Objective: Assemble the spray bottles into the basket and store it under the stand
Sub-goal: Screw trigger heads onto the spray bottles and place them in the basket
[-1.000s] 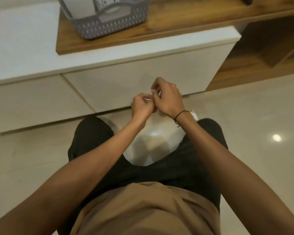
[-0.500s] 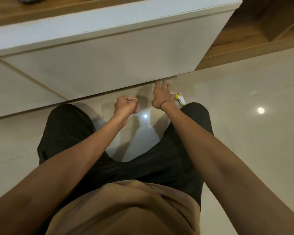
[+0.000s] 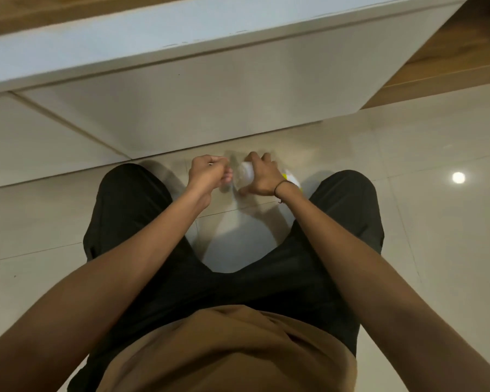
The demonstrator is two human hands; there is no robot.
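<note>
I'm looking down at a glossy pale tiled floor (image 3: 425, 222), thin grout lines crossing it and a bright round light reflection (image 3: 458, 177) shining on the right. On the tiles, between my knees and just in front of the cabinet, there's a blurred clear-and-white bottle (image 3: 245, 176) with a bit of yellow and white (image 3: 290, 179) showing to its right; I can't tell whether the bottle stands on the floor or is held just off it. The white cabinet front (image 3: 210, 100) comes down to the floor along a dark seam. To the far right a wooden ledge (image 3: 441, 69) sits at floor level beside the cabinet.
</note>
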